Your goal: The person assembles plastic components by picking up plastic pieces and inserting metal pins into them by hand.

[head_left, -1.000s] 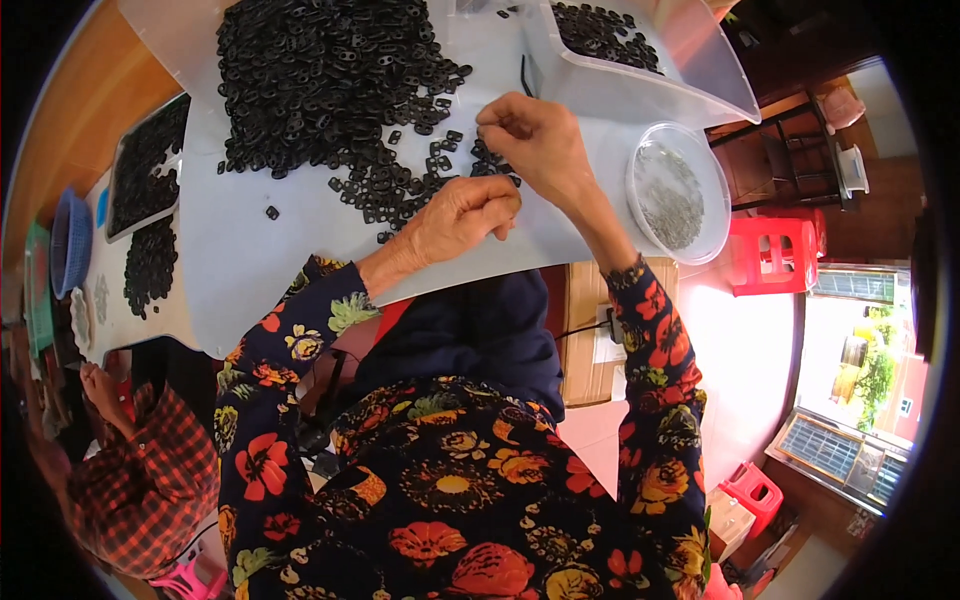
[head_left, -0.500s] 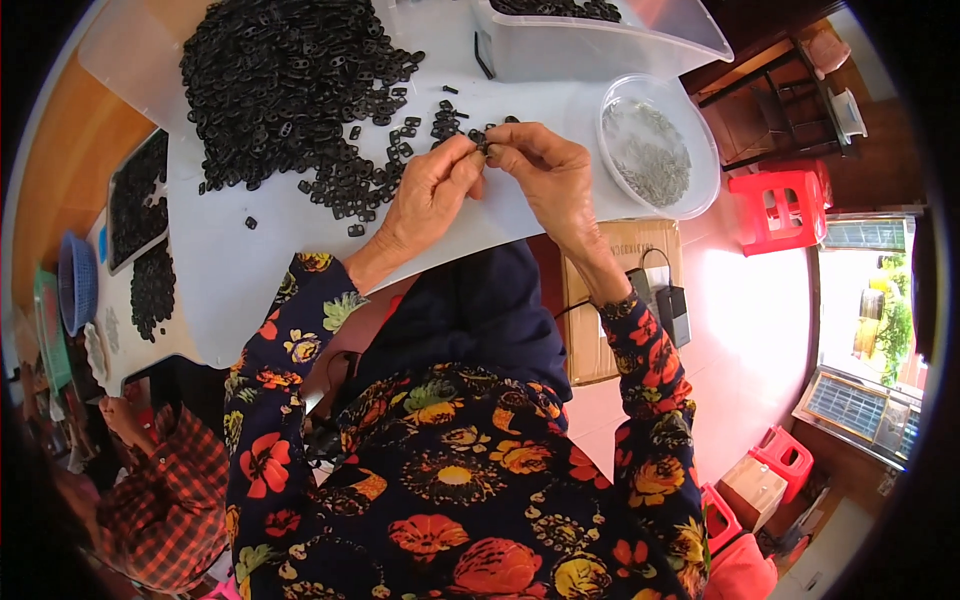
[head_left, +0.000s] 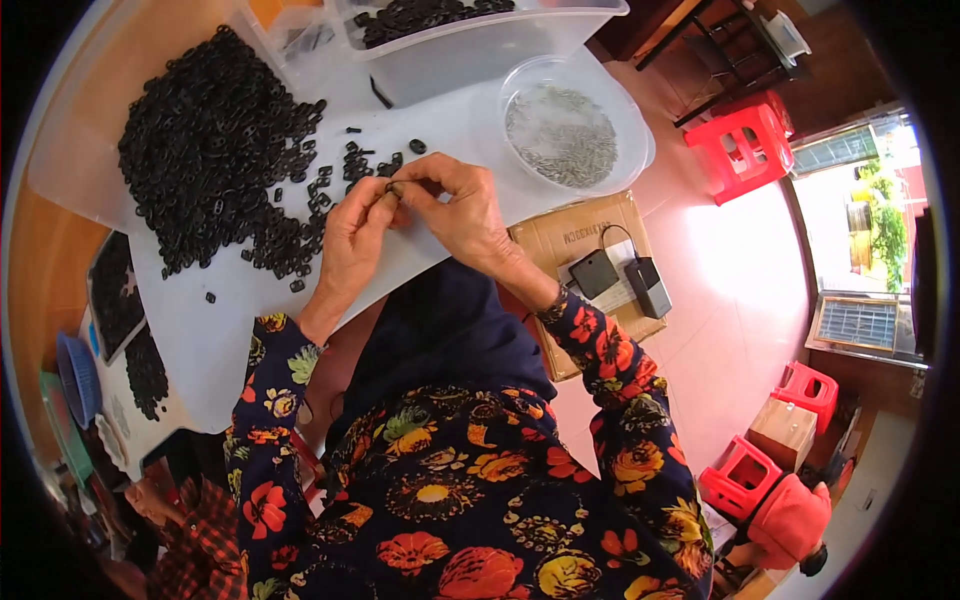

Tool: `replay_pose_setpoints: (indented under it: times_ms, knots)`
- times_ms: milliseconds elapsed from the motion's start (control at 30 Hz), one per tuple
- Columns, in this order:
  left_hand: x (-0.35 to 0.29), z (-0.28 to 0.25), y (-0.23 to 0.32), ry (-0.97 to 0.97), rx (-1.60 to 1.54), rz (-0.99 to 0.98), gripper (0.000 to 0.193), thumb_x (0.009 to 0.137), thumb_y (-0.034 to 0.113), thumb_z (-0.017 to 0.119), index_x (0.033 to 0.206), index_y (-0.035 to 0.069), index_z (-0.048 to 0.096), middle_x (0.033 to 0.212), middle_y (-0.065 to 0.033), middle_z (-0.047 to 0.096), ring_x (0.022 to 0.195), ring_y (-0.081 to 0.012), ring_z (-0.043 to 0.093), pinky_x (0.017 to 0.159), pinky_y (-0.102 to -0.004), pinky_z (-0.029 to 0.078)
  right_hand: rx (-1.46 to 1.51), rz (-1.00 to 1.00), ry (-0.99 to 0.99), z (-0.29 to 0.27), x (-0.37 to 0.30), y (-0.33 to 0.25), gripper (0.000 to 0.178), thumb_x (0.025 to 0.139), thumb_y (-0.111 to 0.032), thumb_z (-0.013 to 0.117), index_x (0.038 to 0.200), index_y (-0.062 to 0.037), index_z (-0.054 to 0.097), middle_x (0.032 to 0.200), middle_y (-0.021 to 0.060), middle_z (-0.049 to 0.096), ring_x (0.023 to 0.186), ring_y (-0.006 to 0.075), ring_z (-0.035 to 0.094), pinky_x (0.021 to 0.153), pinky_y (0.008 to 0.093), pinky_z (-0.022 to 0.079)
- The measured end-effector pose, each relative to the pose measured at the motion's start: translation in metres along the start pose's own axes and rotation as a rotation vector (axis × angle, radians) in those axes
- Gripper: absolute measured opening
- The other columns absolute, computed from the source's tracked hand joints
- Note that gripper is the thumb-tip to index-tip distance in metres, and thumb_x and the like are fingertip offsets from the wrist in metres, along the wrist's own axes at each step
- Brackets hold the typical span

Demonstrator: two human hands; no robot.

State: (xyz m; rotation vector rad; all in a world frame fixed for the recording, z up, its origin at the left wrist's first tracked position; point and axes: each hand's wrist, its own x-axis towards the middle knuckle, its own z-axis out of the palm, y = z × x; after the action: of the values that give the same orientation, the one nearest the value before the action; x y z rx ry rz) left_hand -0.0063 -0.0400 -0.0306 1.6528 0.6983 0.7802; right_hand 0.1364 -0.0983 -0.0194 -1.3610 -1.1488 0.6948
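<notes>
Over the near edge of the white table (head_left: pixel 190 330), my left hand (head_left: pixel 352 238) and my right hand (head_left: pixel 462 212) meet, fingertips pinched together. Between them is a small dark piece (head_left: pixel 393 187), mostly hidden by the fingers. Just beyond the hands lie loose black plastic pieces (head_left: pixel 355 163) and a single oval black piece (head_left: pixel 417 146). A large heap of small two-holed black plastic links (head_left: pixel 205 160) spreads to the left. Right of my hands stands a round clear tub (head_left: pixel 640 150) holding many thin silvery pins (head_left: pixel 562 135).
A clear plastic bin (head_left: pixel 470 70) with black pieces stands at the back. Below the table's right side is a cardboard box (head_left: pixel 570 235) with black devices on it. Red stools (head_left: pixel 735 150) stand at right. A person in a checked shirt (head_left: pixel 200 540) sits at lower left.
The whole view has turned, so table and hands now appear farther left. My hands stay pinched together, a little lower in the picture. The oval black piece now shows beyond them.
</notes>
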Motion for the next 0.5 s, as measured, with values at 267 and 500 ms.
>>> replay_pose_setpoints:
  times_ms: [267,500]
  knots:
    - [0.006,0.002,-0.005,-0.081,-0.270,-0.089,0.016,0.091,0.008,0.046,0.089,0.000,0.059,0.074,-0.0026,0.060,0.068,-0.0088,0.053,0.068,-0.0240,0.044,-0.418,-0.189,0.074,-0.073,0.028,-0.014,0.008,0.082,-0.004,0.063,0.089,-0.0007,0.066,0.077,0.0097,0.067,0.064,0.0140,0.063,0.061,0.0261,0.050]
    - [0.008,-0.001,-0.004,-0.113,-0.147,-0.089,0.018,0.089,0.010,0.044,0.086,0.000,0.058,0.072,-0.0034,0.059,0.067,-0.0103,0.053,0.067,-0.0254,0.045,-0.889,-0.256,-0.189,-0.158,0.080,0.023,0.013,0.077,-0.004,0.061,0.088,-0.0030,0.068,0.080,0.0136,0.067,0.070,0.0219,0.065,0.067,0.0331,0.052]
